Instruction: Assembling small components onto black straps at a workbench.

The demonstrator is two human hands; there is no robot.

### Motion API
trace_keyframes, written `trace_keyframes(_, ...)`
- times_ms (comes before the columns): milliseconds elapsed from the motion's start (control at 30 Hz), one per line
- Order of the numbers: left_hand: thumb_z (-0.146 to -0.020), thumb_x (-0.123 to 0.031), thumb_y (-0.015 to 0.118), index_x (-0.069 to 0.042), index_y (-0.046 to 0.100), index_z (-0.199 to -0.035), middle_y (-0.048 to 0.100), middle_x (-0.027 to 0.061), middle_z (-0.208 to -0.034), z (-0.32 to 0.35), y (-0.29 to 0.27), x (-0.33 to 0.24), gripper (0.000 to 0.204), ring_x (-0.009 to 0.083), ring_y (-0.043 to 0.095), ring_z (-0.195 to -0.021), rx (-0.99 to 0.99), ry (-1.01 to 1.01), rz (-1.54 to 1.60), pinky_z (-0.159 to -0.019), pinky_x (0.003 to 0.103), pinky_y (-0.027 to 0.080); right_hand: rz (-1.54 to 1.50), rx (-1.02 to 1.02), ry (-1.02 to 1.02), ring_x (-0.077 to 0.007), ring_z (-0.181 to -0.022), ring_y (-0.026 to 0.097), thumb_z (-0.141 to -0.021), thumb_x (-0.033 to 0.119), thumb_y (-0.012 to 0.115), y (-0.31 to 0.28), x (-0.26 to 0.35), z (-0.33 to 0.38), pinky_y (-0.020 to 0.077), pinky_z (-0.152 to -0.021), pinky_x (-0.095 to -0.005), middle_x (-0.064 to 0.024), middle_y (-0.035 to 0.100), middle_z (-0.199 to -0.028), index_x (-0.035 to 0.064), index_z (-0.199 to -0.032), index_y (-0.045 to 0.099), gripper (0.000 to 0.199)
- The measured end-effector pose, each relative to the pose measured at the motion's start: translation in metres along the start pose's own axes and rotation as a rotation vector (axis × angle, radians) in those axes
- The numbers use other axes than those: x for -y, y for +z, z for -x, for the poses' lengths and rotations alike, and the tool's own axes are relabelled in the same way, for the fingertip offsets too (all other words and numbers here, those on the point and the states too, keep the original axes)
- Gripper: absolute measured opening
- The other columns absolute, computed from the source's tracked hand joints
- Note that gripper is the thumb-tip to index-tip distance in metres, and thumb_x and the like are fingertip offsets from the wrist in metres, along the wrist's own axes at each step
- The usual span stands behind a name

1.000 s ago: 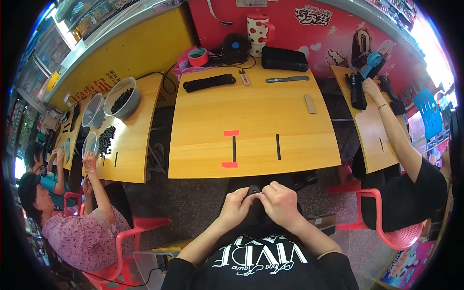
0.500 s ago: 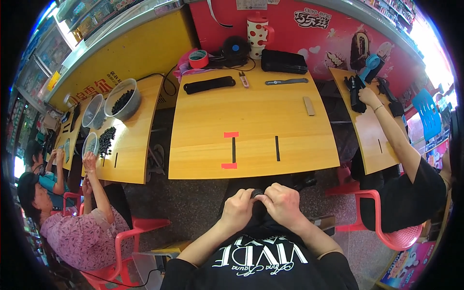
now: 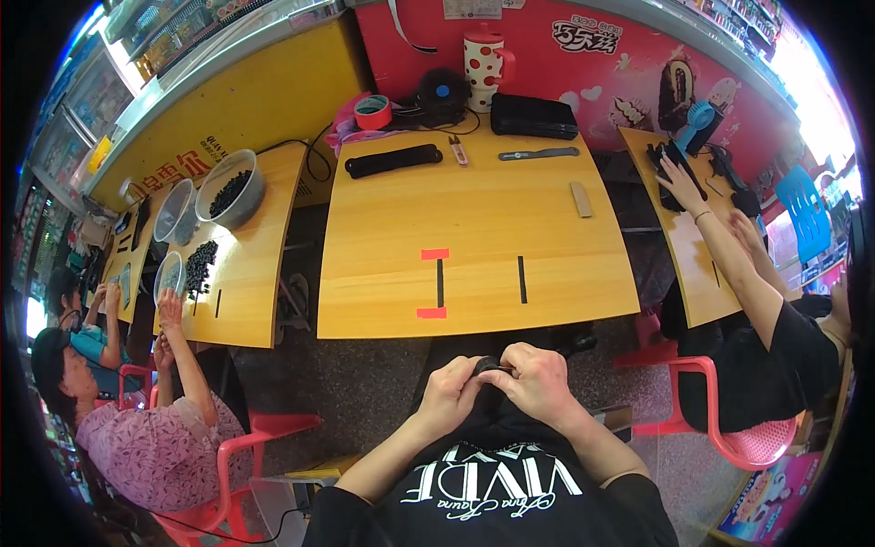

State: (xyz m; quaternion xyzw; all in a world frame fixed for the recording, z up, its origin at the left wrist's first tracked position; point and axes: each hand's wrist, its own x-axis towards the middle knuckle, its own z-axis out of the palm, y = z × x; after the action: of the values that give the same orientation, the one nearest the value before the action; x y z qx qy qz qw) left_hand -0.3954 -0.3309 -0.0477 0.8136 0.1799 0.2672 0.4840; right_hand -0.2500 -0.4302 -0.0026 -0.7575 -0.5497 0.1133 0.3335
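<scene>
Head view | change: at right, co-worker's second hand [image 3: 746,232] newly in sight; wearer's handling of small black curved piece [image 3: 488,365] appears uninterrupted | piece: between wooden surface [image 3: 474,214] and wearer's black shirt [image 3: 583,521] | left hand [image 3: 448,394], right hand [image 3: 533,378]: drawn together, wrists angled inward, both grips closed on piece

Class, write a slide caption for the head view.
Left hand and right hand grip a small black object before a wooden table bearing thread snips and red tape strips.

the smooth table [image 3: 474,205] looks wooden, the tubs [image 3: 248,208] glossy plastic.
</scene>
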Motion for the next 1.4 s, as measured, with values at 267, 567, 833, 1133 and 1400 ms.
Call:
trace_keyframes(267,-0.078,0.0,0.064,0.001,0.061,-0.11,0.056,0.0132,-0.077,0.001,0.0,-0.003,0.032,0.0297,0.062,-0.068,-0.014,0.142,-0.625,-0.057,0.037,0.051,0.229,-0.135,-0.192,-0.0235,-0.058,0.057,-0.073,0.024,0.078,0.009,0.004,0.003,0.042,-0.048,-0.0346,-0.0068,0.052,-0.064,0.0079,-0.066,0.056,0.028)
trace_keyframes(567,-0.094,-0.008,0.059,0.001,0.061,-0.111,0.064,0.0035,-0.086,-0.001,-0.01,0.01,0.02,0.01,0.06,-0.071,0.291,-0.363,0.347,-0.064,0.026,0.051,0.021,-0.004,-0.199,-0.027,-0.061,0.059,-0.077,0.02,0.073,0.004,-0.009,-0.001,0.044,-0.051,-0.0367,-0.0077,0.054,-0.066,0.0063,-0.07,0.058,0.021)
trace_keyframes(833,-0.102,-0.026,0.048,0.0,0.062,-0.12,0.065,0.0033,-0.087,-0.003,-0.007,0.029,0.034,0.0097,0.061,-0.077,0.367,-0.6,0.975,-0.072,0.024,0.05,-0.004,0.119,-0.192,-0.0291,-0.064,0.062,-0.081,0.023,0.069,0.0,-0.017,-0.002,0.0458,-0.052,-0.0384,-0.0089,0.061,-0.07,0.0069,-0.072,0.061,0.021)
trace_keyframes(1133,-0.1,-0.019,0.052,0.002,0.065,-0.109,0.068,0.0073,-0.091,0.005,0.01,0.025,0.026,0.013,0.062,-0.077,0.091,-0.554,1.208,-0.071,0.026,0.051,0.254,-0.1,-0.327,-0.0218,-0.055,0.057,-0.079,0.024,0.067,0.014,-0.003,0.01,0.0428,-0.047,-0.0337,-0.0047,0.051,-0.063,0.0106,-0.066,0.056,0.022)
trace_keyframes(1400,-0.099,-0.016,0.054,0.005,0.063,-0.111,0.068,0.0093,-0.097,0.015,0.012,0.018,0.025,0.013,0.063,-0.084,-0.013,-0.533,1.23,-0.078,0.027,0.051,0.535,-0.194,-0.482,-0.0165,-0.052,0.052,-0.078,0.021,0.065,0.013,0.011,0.021,0.0369,-0.044,-0.0295,-0.0019,0.047,-0.062,0.011,-0.065,0.055,0.019)
